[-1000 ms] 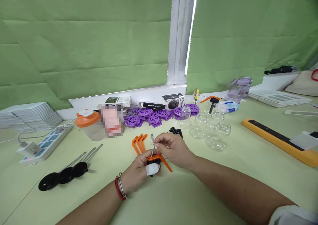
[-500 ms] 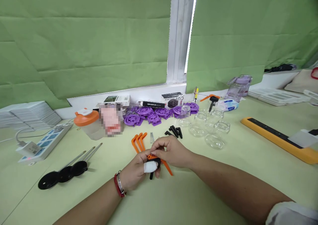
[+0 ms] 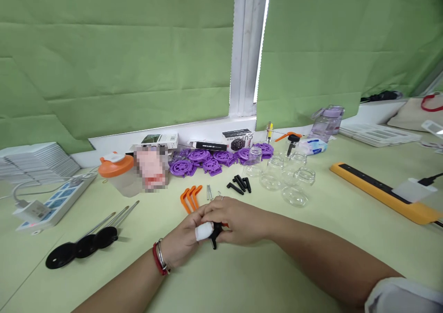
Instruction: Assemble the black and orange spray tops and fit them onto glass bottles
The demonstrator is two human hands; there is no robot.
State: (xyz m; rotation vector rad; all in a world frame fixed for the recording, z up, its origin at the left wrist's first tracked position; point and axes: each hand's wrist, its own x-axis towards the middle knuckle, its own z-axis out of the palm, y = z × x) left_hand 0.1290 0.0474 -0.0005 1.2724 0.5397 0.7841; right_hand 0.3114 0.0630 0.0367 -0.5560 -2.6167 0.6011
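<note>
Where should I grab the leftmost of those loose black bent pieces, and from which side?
Probably pinch the straight stem of the leftmost black piece from the near side; it lies flat, and the other black pieces lie close beyond it.

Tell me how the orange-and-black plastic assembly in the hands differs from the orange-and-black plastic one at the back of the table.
The held orange-and-black assembly sits between the left hand and right hand; no hand touches the back orange-and-black assembly.
The held one's orange part is mostly hidden; the back one's bent orange lever shows plainly.
Both have a black stem pointing down.
</note>
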